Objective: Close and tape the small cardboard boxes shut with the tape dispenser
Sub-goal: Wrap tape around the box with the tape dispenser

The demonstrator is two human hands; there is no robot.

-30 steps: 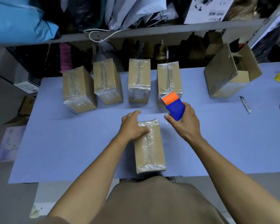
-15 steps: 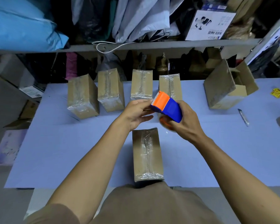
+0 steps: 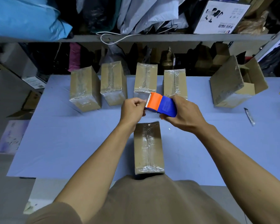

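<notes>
Fingers point(image 3: 137, 102) of our left hand point(image 3: 132, 110) are curled in, thumb & index pinching the clear tape end at the toothed edge of the dispenser point(image 3: 162, 105). Our right hand point(image 3: 184, 113) wraps round the dispenser's blue body, fingers curled under it, thumb on the near side; orange blade end points left toward the left hand. Both hands hold it up over the table point(image 3: 63, 135), above the gap btwn the back row & the near box point(image 3: 148, 147).

Near box lies lengthwise right in front of us, flaps closed, tape along its center seam & over the near end. Neither hand touches it.

At the back, 4 taped boxes in a row: box 1 point(image 3: 84, 89), box 2 point(image 3: 112, 81), box 3 point(image 3: 145, 78), box 4 point(image 3: 174, 83). Well to the right, an open box point(image 3: 233, 83) tipped on its side, flaps out. Near it on the table, a knife point(image 3: 250, 117).
</notes>
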